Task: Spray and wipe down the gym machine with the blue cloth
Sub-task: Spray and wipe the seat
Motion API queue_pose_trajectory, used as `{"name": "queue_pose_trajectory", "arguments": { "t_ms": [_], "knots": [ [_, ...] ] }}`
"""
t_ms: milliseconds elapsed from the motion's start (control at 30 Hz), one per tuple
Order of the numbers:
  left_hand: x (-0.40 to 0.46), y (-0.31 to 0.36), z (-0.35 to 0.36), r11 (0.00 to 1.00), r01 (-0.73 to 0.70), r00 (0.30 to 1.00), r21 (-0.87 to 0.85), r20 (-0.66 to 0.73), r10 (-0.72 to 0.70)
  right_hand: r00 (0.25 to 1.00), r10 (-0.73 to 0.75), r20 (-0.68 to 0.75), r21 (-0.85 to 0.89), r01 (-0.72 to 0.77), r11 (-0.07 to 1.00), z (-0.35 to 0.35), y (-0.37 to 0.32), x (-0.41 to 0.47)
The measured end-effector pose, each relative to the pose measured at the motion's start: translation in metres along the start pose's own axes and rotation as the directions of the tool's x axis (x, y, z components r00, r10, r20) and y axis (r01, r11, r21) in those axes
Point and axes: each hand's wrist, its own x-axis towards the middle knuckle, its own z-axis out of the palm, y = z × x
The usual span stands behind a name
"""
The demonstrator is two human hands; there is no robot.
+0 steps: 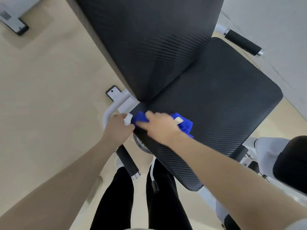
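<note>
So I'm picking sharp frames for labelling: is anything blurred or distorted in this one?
In the head view, the right hand and the blue cloth are smeared by motion blur; the left hand holding a white object is slightly soft; the seat pad texture stays sharp; wide-angle distortion bends the frame edges; lighting is even, without harsh glare.

Seat pad (216, 100) ribbed matt vinyl; frame (123, 98) glossy white metal.

A pale beige floor (49, 77) runs under soft, even light. A light grey wall (274, 30) stands to the right, and a white, black-tipped equipment foot (14, 22) sits far left.
</note>
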Motion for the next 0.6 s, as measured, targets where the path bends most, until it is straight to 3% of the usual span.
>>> {"name": "queue_pose_trajectory", "arguments": {
  "t_ms": [67, 133, 167, 200, 233, 267, 333, 433, 467, 533, 600],
  "knots": [
    [-0.011, 0.007, 0.005, 0.991, -0.094, 0.993, 0.098, -0.069, 0.101, 0.955, 0.286, -0.082, 0.012, -0.286, 0.958, -0.010, 0.049, -0.004],
    [-0.020, 0.015, 0.014, 0.978, -0.169, 0.982, 0.124, -0.061, 0.178, 0.783, 0.610, -0.120, 0.127, -0.598, 0.792, -0.012, 0.098, -0.021],
    [-0.024, 0.022, 0.018, 0.976, -0.186, 0.981, 0.116, -0.039, 0.192, 0.686, 0.719, -0.108, 0.201, -0.694, 0.692, -0.008, 0.109, -0.030],
    [-0.027, 0.030, 0.023, 0.976, -0.193, 0.981, 0.104, -0.007, 0.195, 0.640, 0.763, -0.091, 0.240, -0.730, 0.640, -0.003, 0.108, -0.039],
    [-0.029, 0.038, 0.026, 0.977, -0.194, 0.981, 0.091, 0.015, 0.194, 0.649, 0.758, -0.068, 0.249, -0.724, 0.643, 0.001, 0.097, -0.044],
    [-0.030, 0.050, 0.032, 0.974, -0.208, 0.978, 0.088, 0.034, 0.206, 0.707, 0.705, -0.049, 0.246, -0.676, 0.695, 0.009, 0.083, -0.051],
    [-0.030, 0.070, 0.041, 0.957, -0.272, 0.962, 0.102, 0.058, 0.267, 0.872, 0.486, -0.057, 0.238, -0.461, 0.855, 0.017, 0.052, -0.061],
    [-0.030, 0.103, 0.051, 0.923, -0.371, 0.928, 0.101, 0.077, 0.365, 0.977, 0.197, -0.087, 0.112, -0.187, 0.976, 0.013, 0.072, -0.070],
    [-0.029, 0.113, 0.054, 0.916, -0.393, 0.919, 0.081, 0.076, 0.387, 0.974, 0.221, -0.056, 0.088, -0.215, 0.973, 0.007, 0.097, -0.071],
    [-0.027, 0.129, 0.058, 0.923, -0.384, 0.921, 0.015, 0.082, 0.382, 0.892, 0.445, -0.079, 0.103, -0.437, 0.894, -0.003, 0.152, -0.079],
    [-0.022, 0.142, 0.065, 0.931, -0.364, 0.926, -0.011, 0.099, 0.364, 0.681, 0.725, -0.105, 0.196, -0.700, 0.687, -0.009, 0.206, -0.099]
  ]
}}
